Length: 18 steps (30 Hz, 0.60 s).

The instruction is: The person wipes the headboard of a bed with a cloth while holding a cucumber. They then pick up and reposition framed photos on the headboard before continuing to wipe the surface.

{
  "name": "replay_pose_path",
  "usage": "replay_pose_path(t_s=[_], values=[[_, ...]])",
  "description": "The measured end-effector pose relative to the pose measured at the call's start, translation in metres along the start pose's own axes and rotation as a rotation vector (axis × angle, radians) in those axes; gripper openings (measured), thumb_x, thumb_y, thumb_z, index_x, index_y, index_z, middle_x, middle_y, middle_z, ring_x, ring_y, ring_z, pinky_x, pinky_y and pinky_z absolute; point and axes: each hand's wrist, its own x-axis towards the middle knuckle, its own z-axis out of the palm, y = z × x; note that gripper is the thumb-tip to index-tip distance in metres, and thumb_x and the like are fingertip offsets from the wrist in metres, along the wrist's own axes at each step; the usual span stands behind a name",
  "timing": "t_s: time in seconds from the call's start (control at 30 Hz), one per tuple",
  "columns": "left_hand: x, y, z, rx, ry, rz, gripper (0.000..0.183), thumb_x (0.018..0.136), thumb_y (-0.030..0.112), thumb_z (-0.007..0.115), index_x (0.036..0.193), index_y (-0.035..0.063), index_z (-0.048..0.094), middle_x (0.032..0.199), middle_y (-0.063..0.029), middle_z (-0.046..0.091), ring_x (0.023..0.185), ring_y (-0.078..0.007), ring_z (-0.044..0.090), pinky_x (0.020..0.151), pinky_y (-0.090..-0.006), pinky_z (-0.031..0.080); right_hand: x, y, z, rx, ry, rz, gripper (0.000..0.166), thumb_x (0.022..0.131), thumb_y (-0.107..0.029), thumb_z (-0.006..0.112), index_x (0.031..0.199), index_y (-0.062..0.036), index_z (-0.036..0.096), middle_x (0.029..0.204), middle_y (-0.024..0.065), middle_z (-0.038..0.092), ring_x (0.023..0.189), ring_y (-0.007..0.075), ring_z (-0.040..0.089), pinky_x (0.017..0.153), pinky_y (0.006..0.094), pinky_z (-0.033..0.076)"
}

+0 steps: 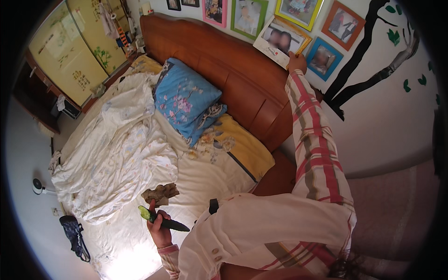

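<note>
My left hand (160, 233) is closed around a dark green cucumber (175, 225) over the bed. The cucumber's pale green flesh shows at its left end, which looks bitten or broken off. Just beyond my fingertips is a crumpled piece of brown paper (160, 195); whether my hand touches it I cannot tell. My right arm is stretched out to the wall above the headboard. There my right hand (297, 63) grips the lower right corner of a gold-edged framed photo (282, 39), which sits tilted among other frames. Part of its edge is hidden by my fingers.
A wooden headboard (224, 70) runs below the framed photos. Blue floral pillows (187, 98) and a rumpled white quilt (119, 157) lie on the bed. A blue frame (323, 58) hangs close by my right hand. A black bag (72, 235) is at the left.
</note>
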Motion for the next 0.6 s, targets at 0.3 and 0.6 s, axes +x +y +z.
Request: replay_pose_path(t_s=[0.3, 0.6], values=[[-0.001, -0.012, -0.022, 0.052, 0.087, -0.085, 0.076, 0.085, 0.018, 0.07, 0.148, -0.0033, 0.034, 0.082, -0.0034, 0.054, 0.076, -0.0137, 0.051, 0.073, -0.0283, 0.043, -0.212, 0.113, 0.061, 0.446, -1.066, 0.134, 0.021, 0.091, -0.029, 0.067, 0.099, -0.0091, 0.066, 0.073, -0.0065, 0.055, 0.058, 0.0031, 0.046, 0.051, 0.02, 0.035], [-0.01, -0.005, -0.006, 0.046, 0.266, -0.261, 0.07, 0.083, 0.013, 0.068, 0.143, -0.006, 0.039, 0.084, -0.0082, 0.059, 0.078, -0.0156, 0.055, 0.074, -0.0287, 0.045, -0.397, 0.298, 0.142, -0.196, -1.596, 0.146, 0.047, 0.086, -0.042, 0.069, 0.113, -0.0037, 0.065, 0.085, 0.0109, 0.068, 0.078, 0.0233, 0.065, 0.068, 0.0361, 0.049]])
